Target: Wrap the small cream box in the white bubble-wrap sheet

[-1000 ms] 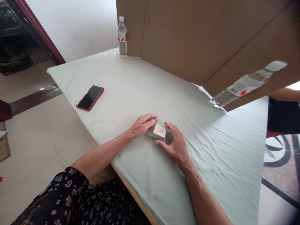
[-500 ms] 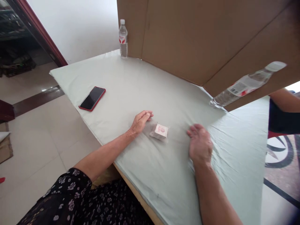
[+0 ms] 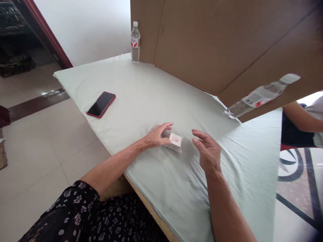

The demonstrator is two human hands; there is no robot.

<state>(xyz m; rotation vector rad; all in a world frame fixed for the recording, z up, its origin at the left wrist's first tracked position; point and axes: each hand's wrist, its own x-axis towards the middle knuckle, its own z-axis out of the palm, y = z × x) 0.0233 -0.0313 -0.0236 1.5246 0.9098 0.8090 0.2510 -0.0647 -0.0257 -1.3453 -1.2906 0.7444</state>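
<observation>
A small white box with red print (image 3: 175, 139), in a clear plastic wrapper, lies on the pale green cloth of the table (image 3: 121, 87). My left hand (image 3: 157, 136) is at the box's left end, thumb and fingers apart around it; whether it presses on the box is hard to tell. To the right of the box, my right hand (image 3: 208, 149) hovers over the cloth, its fingers apart and nothing in them.
A phone with a red edge (image 3: 101, 104) lies at the table's left. One water bottle (image 3: 135, 43) stands by the cardboard panel (image 3: 202, 40); another bottle (image 3: 257, 97) appears tilted at the right. A person's arm (image 3: 302, 117) shows at the far right.
My left hand has moved right to the box and its thumb has spread from the fingers. My right hand has come left, nearer the box, with its fingers parted.
</observation>
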